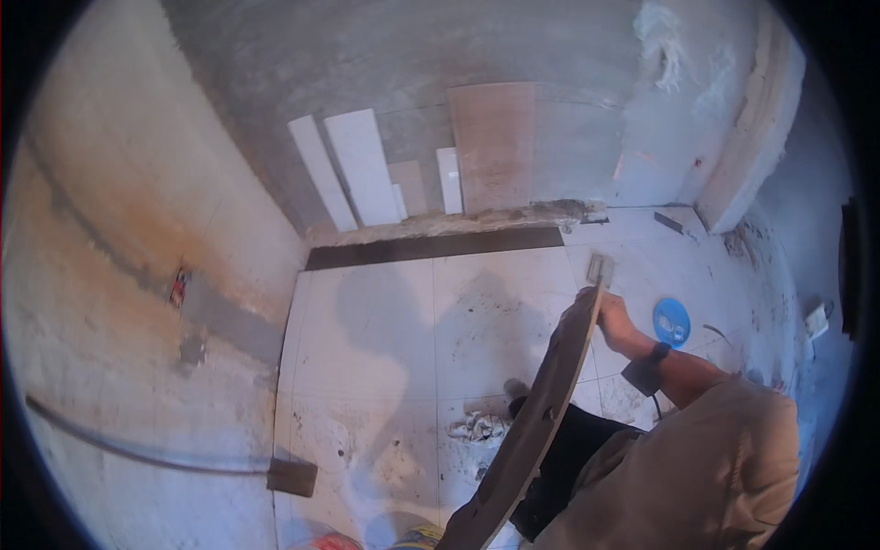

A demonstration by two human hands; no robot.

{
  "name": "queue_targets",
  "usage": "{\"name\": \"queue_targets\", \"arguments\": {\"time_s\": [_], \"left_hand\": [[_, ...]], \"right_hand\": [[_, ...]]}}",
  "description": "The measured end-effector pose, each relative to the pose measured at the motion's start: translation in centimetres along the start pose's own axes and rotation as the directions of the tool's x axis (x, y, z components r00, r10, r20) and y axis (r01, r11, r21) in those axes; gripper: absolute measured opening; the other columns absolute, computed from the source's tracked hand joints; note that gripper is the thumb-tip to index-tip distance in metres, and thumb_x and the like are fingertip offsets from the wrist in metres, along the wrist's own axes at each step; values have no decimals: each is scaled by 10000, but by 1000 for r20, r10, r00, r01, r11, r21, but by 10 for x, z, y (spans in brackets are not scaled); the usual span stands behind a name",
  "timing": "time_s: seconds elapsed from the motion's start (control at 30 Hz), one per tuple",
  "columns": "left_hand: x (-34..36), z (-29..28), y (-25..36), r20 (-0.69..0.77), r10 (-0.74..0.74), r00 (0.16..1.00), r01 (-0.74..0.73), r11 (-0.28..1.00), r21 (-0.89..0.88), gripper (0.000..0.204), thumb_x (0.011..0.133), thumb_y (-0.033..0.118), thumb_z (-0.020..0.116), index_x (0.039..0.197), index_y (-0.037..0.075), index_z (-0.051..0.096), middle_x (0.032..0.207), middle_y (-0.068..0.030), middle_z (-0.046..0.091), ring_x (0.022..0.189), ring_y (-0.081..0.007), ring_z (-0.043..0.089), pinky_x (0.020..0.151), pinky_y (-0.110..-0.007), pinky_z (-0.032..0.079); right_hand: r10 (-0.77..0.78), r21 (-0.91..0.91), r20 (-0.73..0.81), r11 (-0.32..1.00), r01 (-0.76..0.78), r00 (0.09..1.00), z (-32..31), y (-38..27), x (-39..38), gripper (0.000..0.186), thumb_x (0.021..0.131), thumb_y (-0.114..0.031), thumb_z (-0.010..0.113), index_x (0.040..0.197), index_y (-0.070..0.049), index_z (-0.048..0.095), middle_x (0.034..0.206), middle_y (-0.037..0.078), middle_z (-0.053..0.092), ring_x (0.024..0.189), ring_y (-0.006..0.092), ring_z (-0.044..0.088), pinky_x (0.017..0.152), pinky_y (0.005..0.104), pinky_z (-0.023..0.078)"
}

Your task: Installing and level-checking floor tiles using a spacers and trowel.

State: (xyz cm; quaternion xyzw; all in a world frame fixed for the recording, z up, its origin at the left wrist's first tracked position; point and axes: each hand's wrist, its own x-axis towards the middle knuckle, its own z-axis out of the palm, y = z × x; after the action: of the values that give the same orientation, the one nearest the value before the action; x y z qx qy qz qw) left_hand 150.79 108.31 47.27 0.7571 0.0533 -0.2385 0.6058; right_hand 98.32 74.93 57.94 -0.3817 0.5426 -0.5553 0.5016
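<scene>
My right hand (619,323) is closed around the upper end of a long, flat brown-grey panel (536,417), thumb side toward the edge. The panel slants from the lower middle up to the right, seen nearly edge-on, and looks like a slab of tile or board. Its lower end leaves the picture. Around my right wrist sits a dark band with a small boxy device (645,372) and a cable. My left hand does not show. Beyond the panel's upper end lies a small pale rectangular object (599,268), too unclear to name.
Pale tiles cover the floor (367,321), with a dark strip (440,249) along the far wall. White strips (365,165) and a brownish panel (495,147) lean there. A blue round lid or bucket (671,323) stands right. A long-handled tool (291,477) rests left; rubble (480,426) lies mid-floor.
</scene>
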Motion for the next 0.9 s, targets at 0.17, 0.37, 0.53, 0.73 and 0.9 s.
{"name": "queue_targets", "arguments": {"time_s": [0.17,0.37,0.53,0.73,0.9], "left_hand": [[-2,129,23,98,30,995,-36,998,60,439,975,293,462,1233,-62,492,1231,-162,551,1140,-229,525,968,-349,422],[-9,331,59,146,61,987,-85,983,160,444,977,301,460,1232,-61,491,1230,-160,551,1138,-225,524,967,-345,421],[-17,483,99,197,85,977,-130,964,230,448,978,307,459,1232,-60,491,1228,-159,550,1137,-222,523,966,-343,420],[-2,605,122,277,125,953,-184,963,198,453,979,315,458,1231,-60,490,1227,-157,550,1136,-218,522,964,-340,419],[66,703,102,511,229,829,-254,967,-21,457,981,322,457,1231,-59,489,1225,-156,550,1134,-214,521,963,-337,418]], "right_hand": [[64,88,-206,995,-47,976,-82,13,71,213,888,-223,524,964,-59,637,842,27,612,788,117,572,672,247,430],[89,19,-307,996,-87,948,-138,41,230,205,899,-210,522,964,-48,630,854,34,598,818,131,573,745,280,455],[35,-81,-384,994,-72,923,-189,49,358,216,883,-171,502,950,-14,633,849,48,605,809,137,556,764,284,451],[36,-304,-508,927,-218,861,-229,12,457,296,836,-211,486,925,14,657,793,83,638,778,170,557,714,341,442],[-73,-347,-602,920,-179,795,-257,7,498,197,834,-146,505,896,-22,645,734,0,557,678,83,454,619,266,376]]}}
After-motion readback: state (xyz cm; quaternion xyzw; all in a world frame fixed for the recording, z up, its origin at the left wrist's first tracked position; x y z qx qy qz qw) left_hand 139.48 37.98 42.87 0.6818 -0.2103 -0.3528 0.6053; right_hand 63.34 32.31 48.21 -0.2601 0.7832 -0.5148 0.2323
